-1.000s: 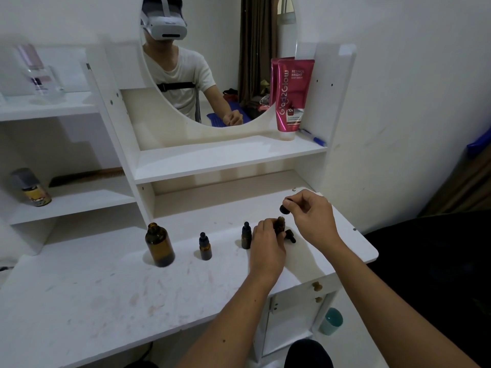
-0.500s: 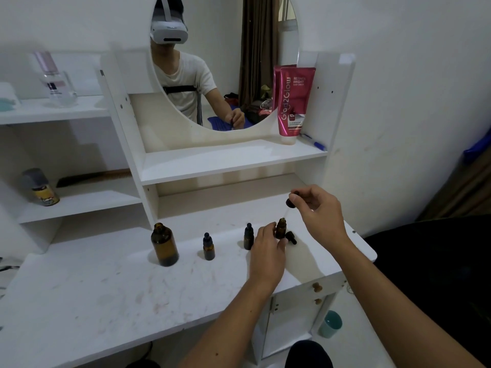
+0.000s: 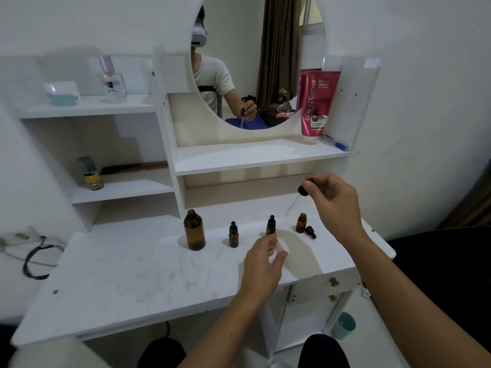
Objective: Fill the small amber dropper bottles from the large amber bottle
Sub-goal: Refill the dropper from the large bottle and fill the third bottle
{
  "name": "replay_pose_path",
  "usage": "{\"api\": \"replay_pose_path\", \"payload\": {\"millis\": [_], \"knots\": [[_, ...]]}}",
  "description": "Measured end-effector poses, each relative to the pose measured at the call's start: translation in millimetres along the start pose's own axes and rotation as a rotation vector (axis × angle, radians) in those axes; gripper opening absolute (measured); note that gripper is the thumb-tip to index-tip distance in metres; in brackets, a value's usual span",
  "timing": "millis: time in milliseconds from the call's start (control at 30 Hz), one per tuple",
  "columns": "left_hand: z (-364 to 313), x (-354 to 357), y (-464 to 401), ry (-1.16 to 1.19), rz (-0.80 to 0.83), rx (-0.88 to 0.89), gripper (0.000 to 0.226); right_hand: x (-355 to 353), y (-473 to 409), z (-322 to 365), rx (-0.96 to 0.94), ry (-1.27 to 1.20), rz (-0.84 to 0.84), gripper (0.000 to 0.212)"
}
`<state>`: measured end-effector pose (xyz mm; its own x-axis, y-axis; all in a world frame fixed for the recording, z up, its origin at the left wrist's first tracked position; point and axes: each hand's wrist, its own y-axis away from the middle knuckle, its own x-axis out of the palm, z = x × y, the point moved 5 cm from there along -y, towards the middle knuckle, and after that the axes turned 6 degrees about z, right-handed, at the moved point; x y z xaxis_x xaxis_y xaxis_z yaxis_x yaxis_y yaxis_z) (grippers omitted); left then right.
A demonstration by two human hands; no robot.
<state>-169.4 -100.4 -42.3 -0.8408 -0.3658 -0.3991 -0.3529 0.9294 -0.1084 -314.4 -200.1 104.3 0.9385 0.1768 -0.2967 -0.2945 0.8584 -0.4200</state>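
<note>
The large amber bottle [image 3: 194, 229] stands uncapped on the white desk [image 3: 132, 274]. To its right stand two capped small dropper bottles [image 3: 233, 235] [image 3: 271, 225] and an uncapped one [image 3: 301, 223], with a loose black dropper cap [image 3: 310, 231] lying beside it. My right hand [image 3: 330, 197] pinches a black dropper [image 3: 301, 192] by its bulb, its glass tube slanting down above the open small bottle. My left hand [image 3: 264, 261] hovers over the desk in front of the middle small bottle, fingers apart, holding nothing.
A shelf unit with a round mirror [image 3: 255, 62] rises behind the bottles. A pink tube [image 3: 316, 102] and blue pen [image 3: 336, 146] sit on the shelf. A spray can [image 3: 90, 173] and perfume bottle [image 3: 111, 81] stand at left. Cables [image 3: 34, 258] hang off the left edge.
My right hand has lifted the dropper up out of the rightmost small bottle. My left hand has let go of that bottle and drawn back toward me.
</note>
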Motion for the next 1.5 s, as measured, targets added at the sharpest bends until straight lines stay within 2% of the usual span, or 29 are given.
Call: {"api": "replay_pose_path", "payload": {"millis": [133,267,467,567,700,800,1000,1300,1500], "knots": [[10.1,-44.9,21.7,0.021,-0.065,-0.003,0.04,29.8,6.4,19.6,-0.006,-0.124,0.054,0.014],[21.2,-98.3,40.3,0.058,-0.254,-0.046,0.022,67.6,12.3,39.6,-0.042,-0.197,0.134,0.012],[41.0,-157.0,53.3,0.093,-0.476,-0.089,0.035,118.8,12.9,65.4,-0.104,-0.218,0.212,0.013],[47.4,-172.2,44.5,0.1,-0.451,-0.122,0.052,140.1,6.9,75.2,-0.119,-0.227,0.237,0.012],[55.6,-178.5,25.4,0.121,-0.32,-0.117,0.065,158.5,-2.0,86.7,-0.155,-0.227,0.239,0.012],[59.7,-175.9,18.7,0.1,-0.279,-0.113,0.058,166.9,-6.4,89.3,-0.168,-0.227,0.247,0.012],[61.1,-173.8,17.4,0.086,-0.315,-0.11,0.045,188.0,-4.5,80.5,-0.165,-0.134,0.323,0.01],[65.7,-173.4,11.9,0.013,-0.32,-0.131,0.041,220.7,8.8,49.3,-0.13,0.047,0.455,0.009],[64.8,-172.5,13.3,-0.03,-0.322,-0.148,0.041,227.0,14.3,37.6,-0.131,0.102,0.464,0.019]]}}
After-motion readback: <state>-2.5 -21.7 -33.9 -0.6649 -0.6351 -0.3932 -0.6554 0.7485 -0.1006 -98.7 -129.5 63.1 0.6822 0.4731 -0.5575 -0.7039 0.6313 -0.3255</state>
